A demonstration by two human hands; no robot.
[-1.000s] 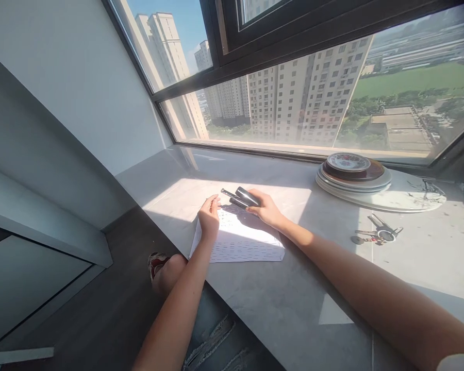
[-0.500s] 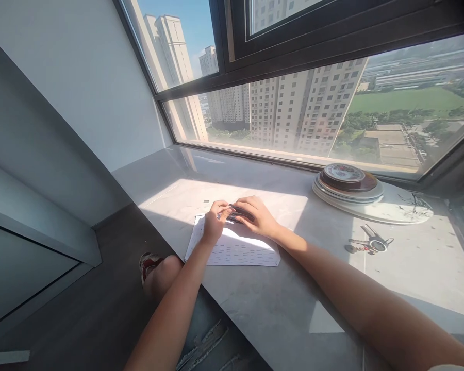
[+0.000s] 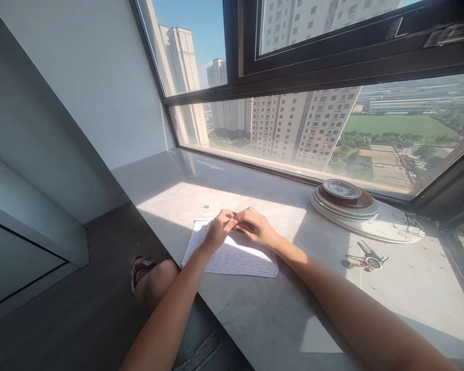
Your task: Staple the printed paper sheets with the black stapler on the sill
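Both hands meet over the far edge of a white sheet of paper [image 3: 235, 260] marked with rows of short dashes. Wrapped round a small black object that looks like a stapler [image 3: 247, 224] is my right hand [image 3: 258, 226]; its fingers cover most of it. My left hand [image 3: 218, 230] is closed, with thumb and fingertips pinching at the near-left end of the stapler. What lies between those fingertips is hidden. Just beyond the paper, a small grey strip, perhaps staples [image 3: 206, 207], lies on the pale stone sill [image 3: 170, 201].
A stack of plates [image 3: 344, 201] rests on a large oval board [image 3: 400, 230] by the window. Nearer to my right forearm lies a watch-like metal thing [image 3: 371, 262] with small parts. The sill's front edge runs along my leg [image 3: 158, 283]; a window frame [image 3: 294, 87] borders the back.
The view has tilted up slightly. My hands have drawn closer together over the stapler, and the left fingertips now press against its end. The paper keeps its place.
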